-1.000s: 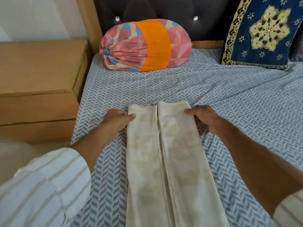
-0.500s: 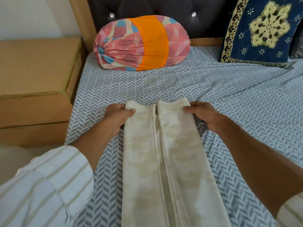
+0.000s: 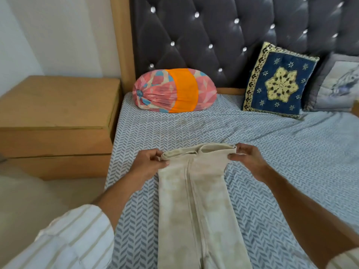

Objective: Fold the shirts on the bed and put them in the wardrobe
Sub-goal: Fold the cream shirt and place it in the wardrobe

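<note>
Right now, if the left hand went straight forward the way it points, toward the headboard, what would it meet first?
Probably the round pink-and-orange bolster. The left hand, pinching the cream shirt, has only bare bedsheet ahead before it, though depth is hard to judge.

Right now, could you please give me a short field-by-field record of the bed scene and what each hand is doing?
garment: cream shirt, folded into a long strip, lying on the bed sheet
far end of garment: lifted off the sheet
left hand: pinches the far left corner
right hand: pinches the far right corner
at headboard: bolster pillow, navy embroidered cushion, grey cushion
beside bed, left: wooden bedside cabinet
wardrobe: not in view
</note>
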